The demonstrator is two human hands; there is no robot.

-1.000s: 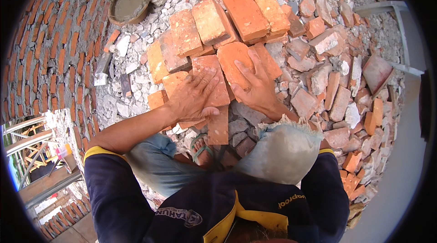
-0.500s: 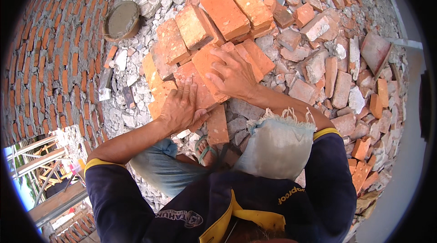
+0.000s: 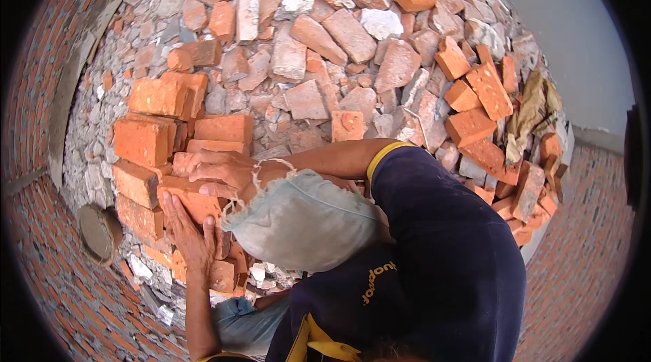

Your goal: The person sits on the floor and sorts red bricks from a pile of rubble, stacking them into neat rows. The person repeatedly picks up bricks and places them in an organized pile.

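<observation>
At the left, an orange brick lies across a stack of similar bricks. My left hand rests against its near side, with fingers stretched upward and the thumb apart. From the other side my right hand bends over the same brick, thumb along its edge and the other fingers curled. Parts of these fingers are hidden by the hand itself. A pale blue, frayed trouser knee covers the right wrist.
Broken bricks and rubble spread beyond the stack. More orange bricks lie in a pile at the right beside a crumpled brown sack. A round mortar bowl stands at the left, near the brick wall. A grey wall bounds the right.
My view has swung to the right, so the stack and both hands now appear farther left. Both hands lay flat on the bricks before; the right one's fingers are now more bent.
</observation>
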